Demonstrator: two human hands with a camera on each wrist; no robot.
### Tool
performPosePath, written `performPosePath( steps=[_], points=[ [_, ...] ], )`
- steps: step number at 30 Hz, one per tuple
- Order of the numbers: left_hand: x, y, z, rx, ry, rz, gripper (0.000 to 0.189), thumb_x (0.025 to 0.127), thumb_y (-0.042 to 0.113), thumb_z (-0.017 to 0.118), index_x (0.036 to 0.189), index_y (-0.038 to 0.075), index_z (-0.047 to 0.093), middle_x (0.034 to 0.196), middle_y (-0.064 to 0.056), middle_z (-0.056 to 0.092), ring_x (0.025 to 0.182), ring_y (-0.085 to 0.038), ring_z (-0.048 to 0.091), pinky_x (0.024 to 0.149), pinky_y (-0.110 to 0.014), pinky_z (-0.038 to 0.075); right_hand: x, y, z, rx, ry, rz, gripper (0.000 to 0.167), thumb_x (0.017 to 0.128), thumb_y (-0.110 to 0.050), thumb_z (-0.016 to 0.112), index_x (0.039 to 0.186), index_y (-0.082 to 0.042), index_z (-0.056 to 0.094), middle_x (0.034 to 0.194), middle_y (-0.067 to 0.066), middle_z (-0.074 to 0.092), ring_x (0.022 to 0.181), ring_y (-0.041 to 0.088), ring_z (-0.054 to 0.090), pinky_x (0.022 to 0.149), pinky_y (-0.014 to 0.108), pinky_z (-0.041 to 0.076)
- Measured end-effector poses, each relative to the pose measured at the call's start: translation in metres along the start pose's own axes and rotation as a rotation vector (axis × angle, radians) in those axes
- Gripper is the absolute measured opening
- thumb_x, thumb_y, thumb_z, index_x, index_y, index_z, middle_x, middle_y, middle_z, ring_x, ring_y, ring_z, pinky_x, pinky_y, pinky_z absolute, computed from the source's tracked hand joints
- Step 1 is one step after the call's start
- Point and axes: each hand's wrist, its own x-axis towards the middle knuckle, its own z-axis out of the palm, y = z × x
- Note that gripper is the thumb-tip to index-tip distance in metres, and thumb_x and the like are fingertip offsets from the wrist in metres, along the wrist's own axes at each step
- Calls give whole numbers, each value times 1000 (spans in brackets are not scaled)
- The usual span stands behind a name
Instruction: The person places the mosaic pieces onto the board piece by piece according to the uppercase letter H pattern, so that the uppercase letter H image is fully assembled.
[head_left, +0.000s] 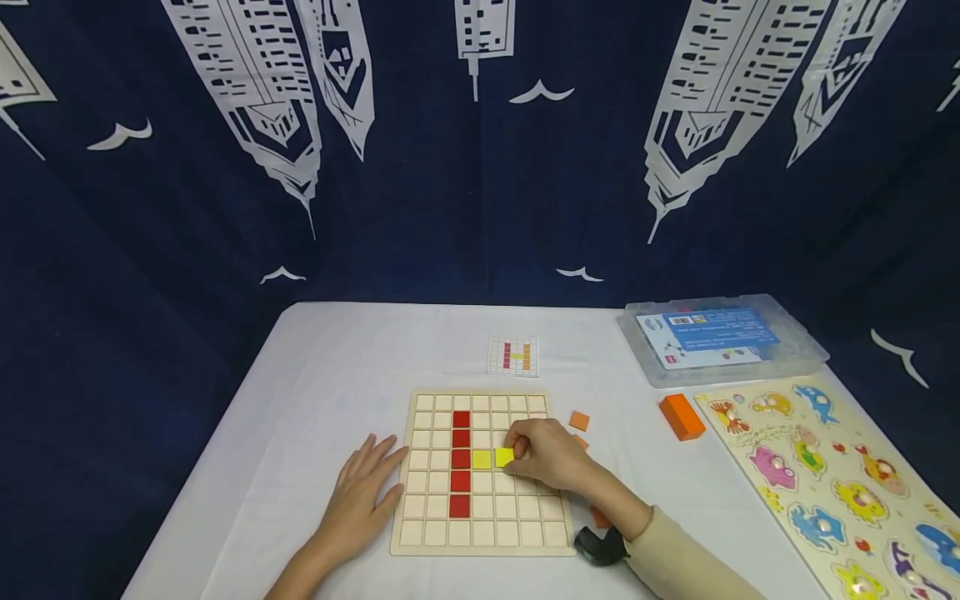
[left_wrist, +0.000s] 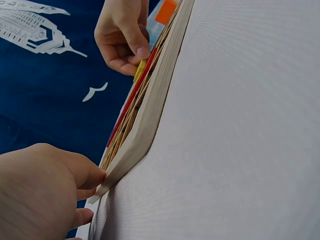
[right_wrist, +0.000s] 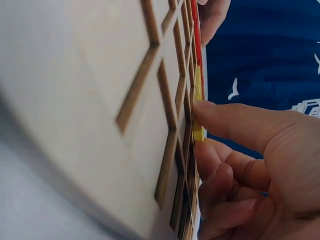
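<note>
A pale wooden grid board (head_left: 437, 537) lies on the table with a column of red square tiles (head_left: 460, 459) set in its cells. One yellow tile (head_left: 482, 459) sits just right of the middle red one. My right hand (head_left: 551, 454) pinches a second yellow tile (head_left: 503, 457) between thumb and fingers, over the neighbouring cell; in the right wrist view this yellow tile (right_wrist: 198, 131) is at the board's surface. My left hand (head_left: 365, 493) lies with fingers spread at the board's left edge, and in the left wrist view its fingertips (left_wrist: 97, 176) touch the rim.
Orange tiles (head_left: 579, 420) lie right of the board, some partly hidden by my right arm. Behind the board is a small pattern card (head_left: 513, 357). An orange block (head_left: 682, 417), an animal puzzle board (head_left: 813, 450) and a clear plastic case (head_left: 787, 346) stand at the right.
</note>
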Motion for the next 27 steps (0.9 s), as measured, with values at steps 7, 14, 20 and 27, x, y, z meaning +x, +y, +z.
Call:
performPosePath(
  steps=[7,14,20,27],
  points=[
    [0,-1,1,-2,-3,-10,49,91,11,64,139,8,54,152,-15,43,147,-41,22,116,-62,13,1,2,0,53,-25,-41,22,73,-9,84,87,-7,66,70,-8,58,61,1,47,59,17,43],
    [0,-1,1,7,13,13,48,91,11,63,138,8,55,151,-15,44,146,-42,24,115,-64,15,-5,4,-11,121,6,-23,22,75,-12,83,91,-8,68,73,-8,60,62,2,48,58,18,43],
    [0,1,0,5,14,17,48,91,11,63,139,9,54,151,-15,43,146,-43,23,115,-64,15,-10,19,-38,182,133,33,24,79,-12,79,100,-4,69,77,-4,61,60,6,47,51,19,40],
    [1,2,-1,3,10,12,48,92,11,62,139,9,54,151,-14,43,146,-42,22,116,-64,14,-17,52,-63,125,265,133,29,79,-12,80,103,-3,69,78,-1,62,62,10,48,54,21,39]
  ],
)
